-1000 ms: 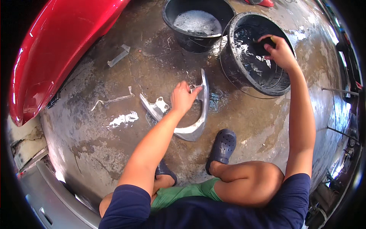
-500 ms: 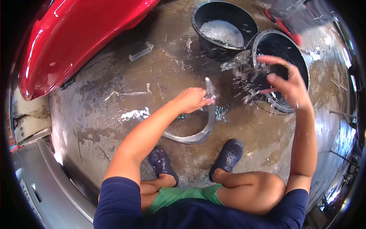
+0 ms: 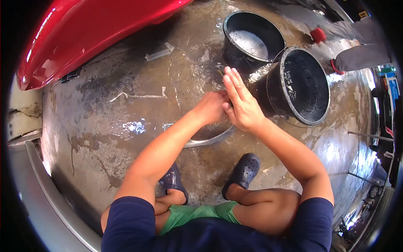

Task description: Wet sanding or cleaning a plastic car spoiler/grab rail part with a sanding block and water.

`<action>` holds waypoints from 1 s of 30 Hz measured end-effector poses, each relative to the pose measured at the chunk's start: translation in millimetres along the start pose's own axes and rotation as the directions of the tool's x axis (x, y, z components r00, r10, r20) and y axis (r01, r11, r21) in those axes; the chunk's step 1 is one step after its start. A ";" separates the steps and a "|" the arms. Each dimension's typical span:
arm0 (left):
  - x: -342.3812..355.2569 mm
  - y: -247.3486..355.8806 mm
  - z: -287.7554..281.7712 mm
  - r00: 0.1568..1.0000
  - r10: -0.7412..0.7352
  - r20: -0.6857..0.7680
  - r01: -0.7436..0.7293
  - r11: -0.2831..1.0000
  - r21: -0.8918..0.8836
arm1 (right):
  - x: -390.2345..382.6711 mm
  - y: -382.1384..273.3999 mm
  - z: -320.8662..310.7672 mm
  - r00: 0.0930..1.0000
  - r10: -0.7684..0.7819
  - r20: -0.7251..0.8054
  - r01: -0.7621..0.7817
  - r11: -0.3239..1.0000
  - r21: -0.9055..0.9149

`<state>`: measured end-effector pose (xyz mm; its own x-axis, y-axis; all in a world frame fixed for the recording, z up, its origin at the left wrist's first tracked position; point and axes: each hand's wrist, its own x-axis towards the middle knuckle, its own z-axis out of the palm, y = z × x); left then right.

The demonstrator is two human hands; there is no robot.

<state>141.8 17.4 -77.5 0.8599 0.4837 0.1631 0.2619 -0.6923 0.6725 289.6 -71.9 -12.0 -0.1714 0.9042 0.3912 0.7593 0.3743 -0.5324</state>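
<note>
Near the middle of the view, my left hand [image 3: 212, 107] is closed around the upper end of a curved grey trim piece [image 3: 210, 140]. The lower bend of that piece arcs above the wet floor in front of my feet. Against the same end lies my right hand [image 3: 243, 105], its fingers stretched out and side by side, with the thumb close to my left hand. The two hands touch or nearly touch, and they hide the top of the trim. Just beyond my right hand stands a tilted black bucket [image 3: 268, 94].
A second black bucket [image 3: 237, 52] with foamy water stands behind the tilted one. A glossy red body panel [image 3: 96, 38] hangs at upper left, and a grey car [image 3: 54, 201] stands at lower left. Plastic strips [image 3: 159, 53] litter the wet concrete. Another person's legs [image 3: 363, 56] are at upper right.
My right hand has moved left from the splashing water at the tilted bucket to the trim piece beside my left hand. The splash is gone. The other person's legs have shifted.
</note>
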 end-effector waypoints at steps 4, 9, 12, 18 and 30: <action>1.2 8.8 8.1 0.992 -0.127 -0.022 0.124 0.987 -0.103 | -46.2 11.3 13.1 1.000 -0.018 -0.011 0.017 0.998 -0.063; -20.9 -10.3 3.5 0.998 -0.055 -0.023 0.052 0.989 -0.137 | 21.1 -17.2 13.1 0.985 -0.138 0.107 0.162 0.947 -0.278; -19.1 -18.3 -7.0 0.996 -0.089 -0.026 0.089 0.996 -0.010 | -50.6 26.8 27.0 0.951 -0.118 0.285 0.195 0.945 -0.261; -31.5 -64.7 -29.6 0.845 -0.520 0.127 0.532 0.789 -0.307 | -50.8 28.2 35.2 0.941 0.301 0.152 -0.319 0.942 0.108; -59.8 -90.7 43.4 0.813 -0.562 0.151 0.580 0.762 -0.288 | -36.2 48.7 70.3 0.856 0.473 0.208 -0.505 0.850 0.149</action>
<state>85.7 28.0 -179.5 0.6182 0.7014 -0.3548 0.5723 -0.0922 0.8149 288.7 -72.0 -104.9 0.0817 0.9940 -0.0725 0.6382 -0.1080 -0.7622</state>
